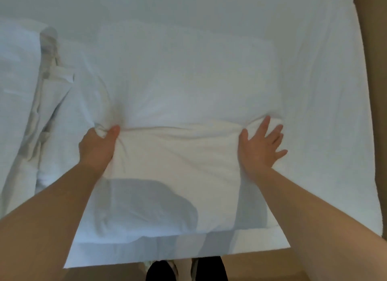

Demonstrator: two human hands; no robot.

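Note:
A white pillow (188,88) lies across the middle of a white bed (324,113). A white pillowcase (178,155) covers its near part, its open edge bunched along a fold across the pillow. My left hand (97,144) grips a bunch of the pillowcase fabric at the pillow's left side, thumb on top. My right hand (261,142) lies flat on the pillowcase at the pillow's right side, fingers spread and straight.
A crumpled off-white sheet or cover (41,117) lies on the left of the bed beside another white pillow (16,60). The bed's near edge (167,253) is at my legs. Brown floor (372,134) runs along the right side.

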